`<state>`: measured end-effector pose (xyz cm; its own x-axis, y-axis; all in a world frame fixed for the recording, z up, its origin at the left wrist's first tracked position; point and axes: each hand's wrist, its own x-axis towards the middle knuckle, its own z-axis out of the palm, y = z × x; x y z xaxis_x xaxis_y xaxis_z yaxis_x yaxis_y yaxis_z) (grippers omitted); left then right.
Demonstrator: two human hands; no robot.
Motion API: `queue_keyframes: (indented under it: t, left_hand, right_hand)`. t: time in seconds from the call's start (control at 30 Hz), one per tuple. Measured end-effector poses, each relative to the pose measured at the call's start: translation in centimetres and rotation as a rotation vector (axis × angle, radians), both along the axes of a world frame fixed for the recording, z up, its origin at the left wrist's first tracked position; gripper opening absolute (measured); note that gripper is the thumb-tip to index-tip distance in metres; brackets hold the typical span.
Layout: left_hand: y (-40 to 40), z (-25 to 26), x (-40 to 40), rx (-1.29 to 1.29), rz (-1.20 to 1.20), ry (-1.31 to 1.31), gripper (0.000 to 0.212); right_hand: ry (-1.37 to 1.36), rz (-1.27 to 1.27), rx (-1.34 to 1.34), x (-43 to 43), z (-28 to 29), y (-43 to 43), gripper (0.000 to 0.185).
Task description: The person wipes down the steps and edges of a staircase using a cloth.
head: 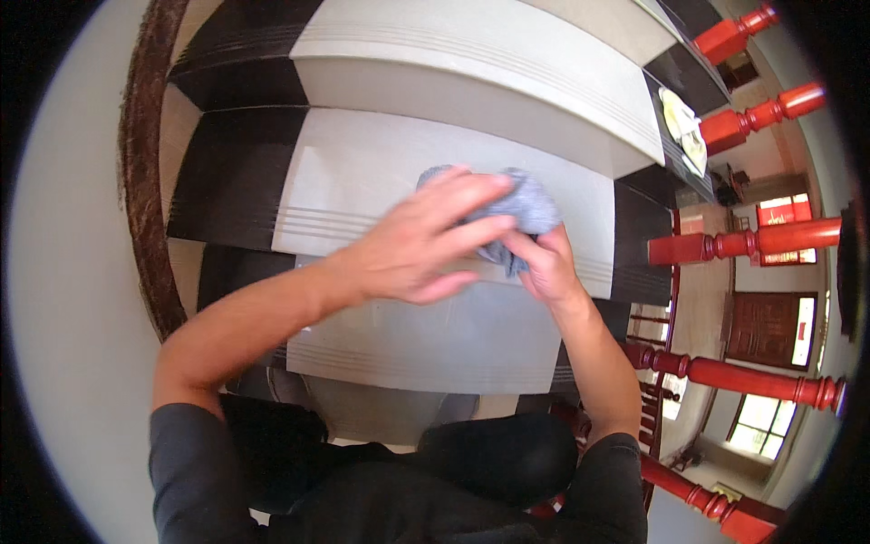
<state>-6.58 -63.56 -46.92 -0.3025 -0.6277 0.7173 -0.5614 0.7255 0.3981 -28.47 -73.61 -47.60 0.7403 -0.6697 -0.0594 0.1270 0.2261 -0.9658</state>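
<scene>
A crumpled grey cloth (pixel 533 200) is bunched over the white middle of a stair tread (pixel 346 156). My right hand (pixel 554 262) grips its lower right side, thumb and fingers pinched on the fabric. My left hand (pixel 442 234) is spread over the cloth's left part, fingers apart and slightly blurred. It hides some of the cloth, and whether its fingertips press on the fabric I cannot tell. Grooved lines run along the front of the tread, below the left hand.
Black tiles (pixel 238 173) border the white steps on both sides. Red turned balusters (pixel 747 241) line the right edge, with a lower room beyond them. A pale yellow-white cloth (pixel 682 129) lies by a baluster one step up. A wall (pixel 75 272) with brown skirting (pixel 146 177) stands left.
</scene>
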Motion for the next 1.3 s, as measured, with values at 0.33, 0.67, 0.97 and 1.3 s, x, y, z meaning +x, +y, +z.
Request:
queue_keyframes:
  t: [0.33, 0.67, 0.97, 1.3]
  left_hand:
    - [7.8, -10.4, 21.6, 0.324, 1.203, -0.224, 0.045]
    - [8.0, -8.8, 21.0, 0.45, 1.109, -0.252, 0.045]
    - [8.6, -9.5, 21.2, 0.412, 1.129, -0.262, 0.044]
    - [8.8, -9.5, 20.4, 0.424, 1.172, -0.321, 0.041]
  right_hand:
    - [0.354, -0.048, -1.53, 26.0, -6.6, -0.3, 0.038]
    - [0.721, -0.25, -1.448, 8.1, -6.5, -7.2, 0.059]
    - [0.365, 0.107, -1.289, -6.3, -3.8, 3.2, 0.041]
    - [0.498, -0.754, -1.536, 2.6, 3.2, -13.9, 0.038]
